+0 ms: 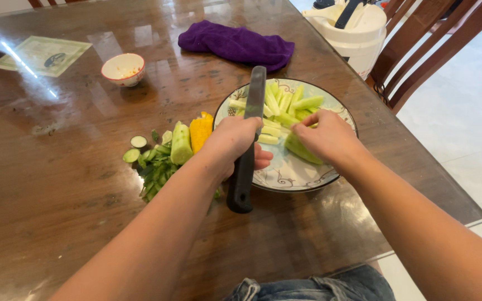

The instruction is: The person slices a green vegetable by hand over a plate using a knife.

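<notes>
A: What is shown, counted from largest to smallest?

B: One brown table [57,184]; one white bucket-like container [358,39] at 1 o'clock; one purple cloth [235,44] at 12 o'clock; one patterned plate [285,173] at centre; one black knife [247,145]; one small bowl [123,68] at 10 o'clock; one peeled cucumber half [181,144] and one yellow corn piece [200,131] just beside the plate at its 9 o'clock. Two round end slices [135,148] lie by a heap of green peelings [157,167]. The sticks on the plate cannot be counted exactly.

A: How do the hands stand?

B: The left hand [235,142] has its grip closed round the knife at mid-length, handle toward 6 o'clock, blade toward 12 o'clock. The right hand [327,136] has its grip pinched on a cucumber piece [302,149] over the plate.

A: How does the cucumber look?

B: Pale green, peeled, cut lengthwise; the cucumber sticks [285,106] lie piled on the plate's 12 o'clock half, the held piece toward 3 o'clock.
</notes>
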